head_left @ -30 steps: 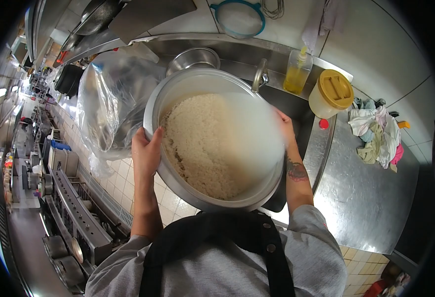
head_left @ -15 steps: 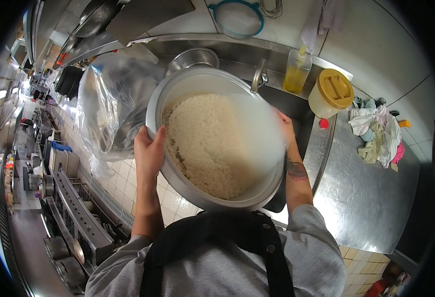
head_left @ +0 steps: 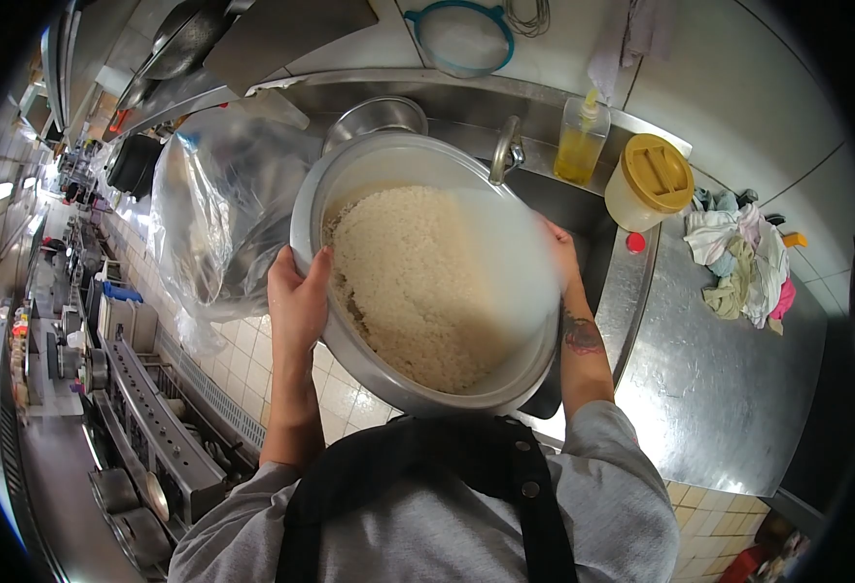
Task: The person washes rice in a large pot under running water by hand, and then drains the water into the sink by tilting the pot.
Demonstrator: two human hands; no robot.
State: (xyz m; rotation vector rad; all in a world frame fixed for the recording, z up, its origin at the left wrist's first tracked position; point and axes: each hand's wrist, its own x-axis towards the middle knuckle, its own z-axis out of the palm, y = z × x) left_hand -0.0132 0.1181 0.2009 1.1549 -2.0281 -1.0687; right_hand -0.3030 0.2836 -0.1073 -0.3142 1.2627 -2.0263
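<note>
A large round metal pot [head_left: 403,391] is held over the sink area, tilted toward the right. White rice [head_left: 403,282] fills its left and middle, and cloudy whitish water [head_left: 512,267] lies at its right side. My left hand [head_left: 299,296] grips the left rim, thumb on top and fingers hidden beneath. On the right rim, my right hand [head_left: 559,255] holds the pot, its fingers partly out of sight behind it. The faucet [head_left: 507,154] stands just beyond the pot, over the dark sink basin [head_left: 591,228].
A metal bowl [head_left: 376,119] sits behind the pot, beside a clear plastic bag [head_left: 218,214]. Right of the faucet stand a yellow soap bottle [head_left: 581,146] and a yellow-lidded tub [head_left: 653,180]. Cloths [head_left: 750,257] lie on the metal counter [head_left: 709,389]. A blue-rimmed strainer [head_left: 461,39] hangs behind.
My left hand and the pot's left side have shifted slightly right. My right hand has hardly moved, and both hands keep their hold.
</note>
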